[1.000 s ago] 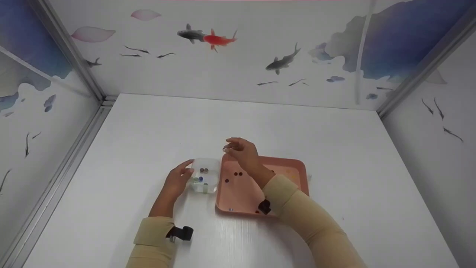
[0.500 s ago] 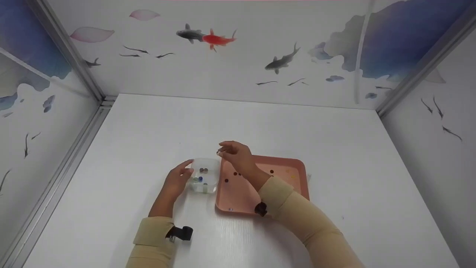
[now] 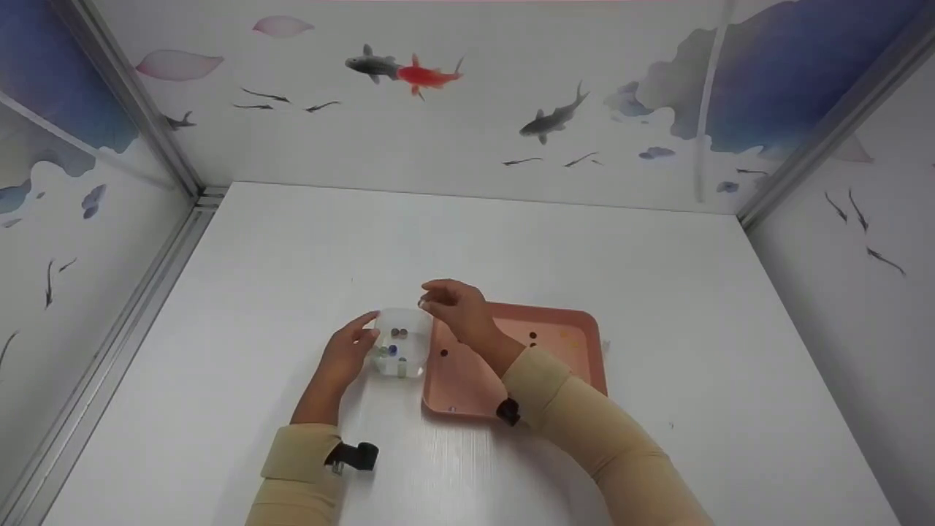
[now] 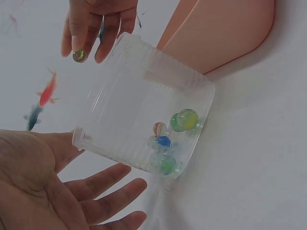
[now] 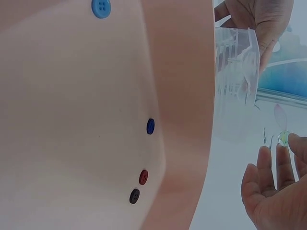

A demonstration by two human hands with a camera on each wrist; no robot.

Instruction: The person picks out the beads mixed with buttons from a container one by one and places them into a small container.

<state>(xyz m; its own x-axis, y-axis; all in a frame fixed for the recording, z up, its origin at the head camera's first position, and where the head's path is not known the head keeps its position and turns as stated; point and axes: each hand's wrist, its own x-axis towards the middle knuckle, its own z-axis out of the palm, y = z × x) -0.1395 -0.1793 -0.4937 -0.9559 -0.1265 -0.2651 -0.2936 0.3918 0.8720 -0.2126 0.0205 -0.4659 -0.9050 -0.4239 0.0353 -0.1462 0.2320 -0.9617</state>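
A clear plastic container (image 3: 413,321) stands on the white table, holding several glass marbles (image 4: 187,119) at its bottom. My left hand (image 3: 349,354) rests against the container's left side, its fingers extended and relaxed in the left wrist view. Between thumb and fingertips my right hand (image 3: 462,314) pinches a clear glass marble (image 4: 79,56) with yellow-green inside. That hand is above the container's far right corner, over the gap toward the tray. The marble shows also in the right wrist view, just outside the container's rim.
Right beside the container lies a pink tray (image 3: 467,387). On it are several buttons, among them a light blue button (image 5: 101,8), a dark blue button (image 5: 150,126), a red button (image 5: 143,177) and a black button (image 5: 135,196). Printed walls surround the table.
My right hand has moved left and slightly toward me with the marble, from above the tray's far corner to beside the container's rim. My left hand and the container have stayed put.
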